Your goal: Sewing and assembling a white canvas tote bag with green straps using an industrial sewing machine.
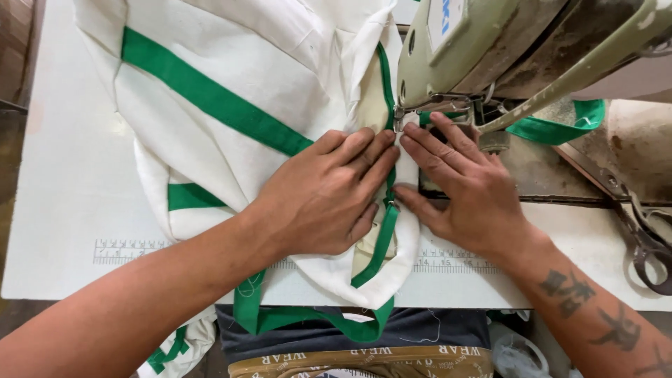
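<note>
Two hands lie flat on a white cloth bag (231, 105) trimmed with green tape (210, 94), seen from the head camera looking straight down. The left hand (325, 199) is open, fingers together and pressed onto the bunched cloth, its fingertips close to the needle area of the sewing machine (490, 49). The right hand (465, 189) is open too, palm down, fingers spread slightly; its forefinger reaches up beside the presser foot (400, 120) and its thumb rests on the cloth edge. Between the two hands runs a narrow green binding (386, 217), which follows the bag's edge from under the foot down toward the person's lap. Neither hand grips anything; both only press the cloth onto the tabletop (63, 210).

The bag spreads over the left and middle of the tabletop, with one broad green band crossing it diagonally and a shorter band lower left. Its lower end hangs over the near edge. A printed ruler (126, 250) runs along the tabletop's front, partly covered by the cloth and the arms. More green tape (560, 126) trails behind the machine at right. Scissors (647, 241) lie at the far right edge.
</note>
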